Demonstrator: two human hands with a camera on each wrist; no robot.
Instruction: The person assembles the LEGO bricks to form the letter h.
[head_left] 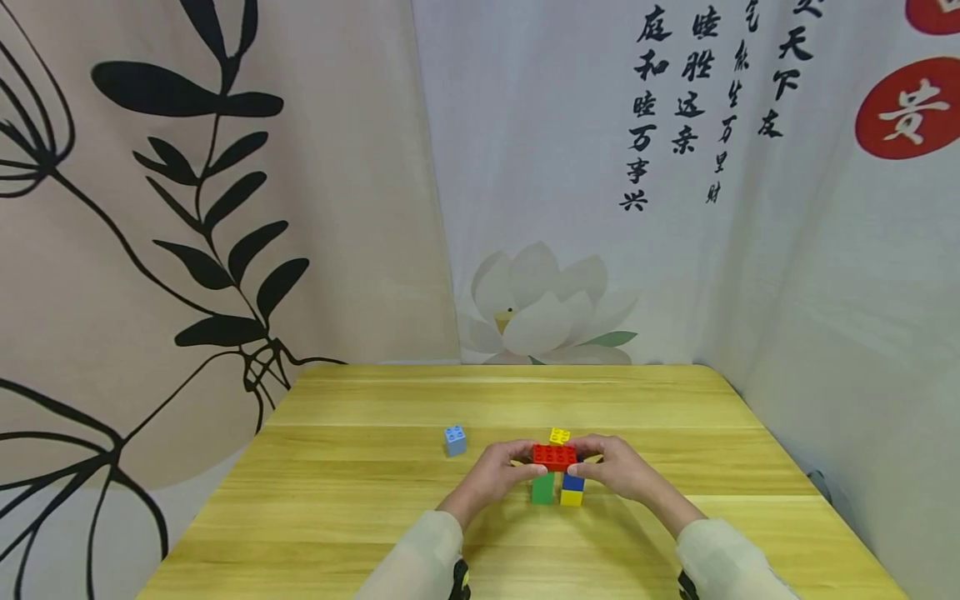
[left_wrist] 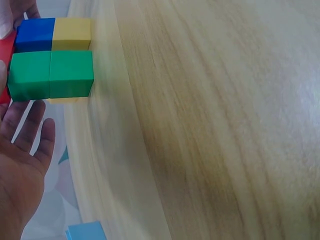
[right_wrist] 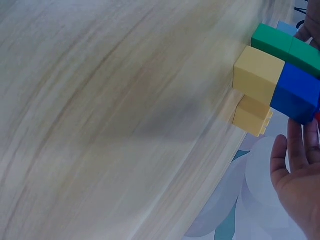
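Note:
A long red toy brick (head_left: 554, 457) with studs on top bridges two short stacks. One stack is two green bricks (left_wrist: 50, 75); the other is a blue brick (right_wrist: 298, 92) on a yellow brick (right_wrist: 258, 75). My left hand (head_left: 510, 467) pinches the red brick's left end, thumb at the near side. At the opposite end, my right hand (head_left: 617, 468) holds it between thumb and fingers. In the wrist views most of the red brick is cut off by the frame edge.
Just behind the stacks stands a separate yellow brick (head_left: 559, 436). A light blue brick (head_left: 454, 440) is farther left on the wooden table (head_left: 360, 483). Printed cloth (head_left: 360, 208) hangs behind the table's far edge.

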